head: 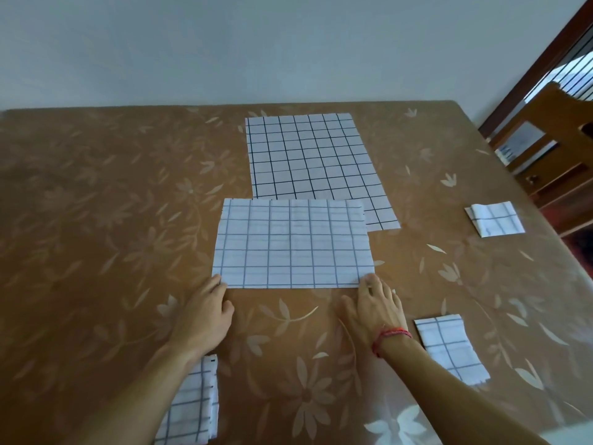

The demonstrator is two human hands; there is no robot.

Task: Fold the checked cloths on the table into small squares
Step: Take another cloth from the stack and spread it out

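- Found the working cloth [293, 244] flat at mid-table, a wide rectangle, its far edge lapping the near edge of the unfolded cloth [308, 155] behind.
- Saw the left hand [205, 313] at its near-left corner, fingers reaching to the edge; could not tell whether pinching or only touching.
- Saw the right hand [373, 308] at the near-right corner, fingers spread and fairly straight, tips on the cloth, nothing gripped.
- Judged the overlap the main hazard: dragging the near cloth might have pulled the far one askew.
- Feared a skewed fold too, from one corner rising ahead of the other, checks out of line.
- Reckoned thin fabric prone to slipping on the glossy table [96, 203].
- Counted three folded pieces: far-right square [495, 218], near-right square [449, 346], and near-left stack [192, 409] under the left forearm, apt to be nudged by it.
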